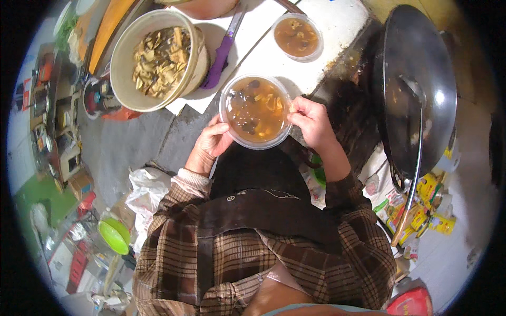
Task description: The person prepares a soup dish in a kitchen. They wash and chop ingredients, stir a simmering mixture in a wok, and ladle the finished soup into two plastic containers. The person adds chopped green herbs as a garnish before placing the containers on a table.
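A round clear plastic bowl of brown soup (pixel 257 110), with dark and pale pieces in it, is held between both hands in front of my body. My left hand (pixel 213 138) grips its left rim, thumb on top. On the right rim, my right hand (pixel 310 118) pinches the edge between thumb and fingers. A second plastic bowl of similar soup (pixel 297 36) stands farther off on the white surface. To the left is a large cream tub (pixel 158 61) holding pale and dark chopped pieces in liquid.
A purple-handled knife (pixel 221 59) lies beside the tub on the white tabletop (pixel 253 59). At the right, a black wok (pixel 419 91) holds a long-handled metal ladle (pixel 415 181). Yellow packages (pixel 419 213) lie below it. A white plastic bag (pixel 146 193) is near my left elbow.
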Tool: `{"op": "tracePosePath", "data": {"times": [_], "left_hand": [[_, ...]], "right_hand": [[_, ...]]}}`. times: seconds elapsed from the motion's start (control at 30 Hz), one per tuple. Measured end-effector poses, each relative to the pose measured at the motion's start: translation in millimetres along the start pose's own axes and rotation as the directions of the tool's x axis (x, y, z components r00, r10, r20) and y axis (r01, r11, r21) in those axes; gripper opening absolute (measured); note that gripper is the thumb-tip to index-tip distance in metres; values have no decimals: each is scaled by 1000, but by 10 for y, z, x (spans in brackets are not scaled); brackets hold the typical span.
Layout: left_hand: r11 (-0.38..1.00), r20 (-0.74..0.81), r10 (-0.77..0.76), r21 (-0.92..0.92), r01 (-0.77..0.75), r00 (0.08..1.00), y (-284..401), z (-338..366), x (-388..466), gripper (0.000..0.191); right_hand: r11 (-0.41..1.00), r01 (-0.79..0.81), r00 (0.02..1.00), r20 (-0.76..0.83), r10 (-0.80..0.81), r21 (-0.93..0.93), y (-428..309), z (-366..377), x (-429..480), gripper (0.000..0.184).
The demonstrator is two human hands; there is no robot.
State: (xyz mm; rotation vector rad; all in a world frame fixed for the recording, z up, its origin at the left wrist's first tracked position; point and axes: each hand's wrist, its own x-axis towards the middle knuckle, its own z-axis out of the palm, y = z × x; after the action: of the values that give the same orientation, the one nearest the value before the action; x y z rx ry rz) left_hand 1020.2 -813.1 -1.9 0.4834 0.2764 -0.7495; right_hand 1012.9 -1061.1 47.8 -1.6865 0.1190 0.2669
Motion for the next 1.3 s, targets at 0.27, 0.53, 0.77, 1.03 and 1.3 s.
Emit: {"op": "tracePosePath", "data": {"times": [0.27, 0.53, 0.77, 1.03, 1.3], "left_hand": [[988, 41, 132, -92, -128, 990, 204, 242, -606, 68], [935, 41, 327, -161, -317, 944, 681, -143, -1522, 72], [867, -77, 494, -25, -497, 866, 1485, -1161, -2850, 73], [711, -263, 684, 33, -702, 680, 2687, -2143, -4566, 64], [504, -517, 787, 222, -835, 338, 3949, -3545, -5766, 47]], "right_hand": [[962, 119, 986, 141, -86, -245, -897, 265, -89, 8], [978, 53, 956, 293, 9, -203, -1430, 1516, 15, 6], [988, 70, 870, 493, 8, -139, -1340, 3416, 196, 7], [982, 94, 698, 715, 54, -166, -1677, 6002, 607, 10], [937, 338, 434, 898, -72, -89, -1851, 8856, 1379, 11]]}}
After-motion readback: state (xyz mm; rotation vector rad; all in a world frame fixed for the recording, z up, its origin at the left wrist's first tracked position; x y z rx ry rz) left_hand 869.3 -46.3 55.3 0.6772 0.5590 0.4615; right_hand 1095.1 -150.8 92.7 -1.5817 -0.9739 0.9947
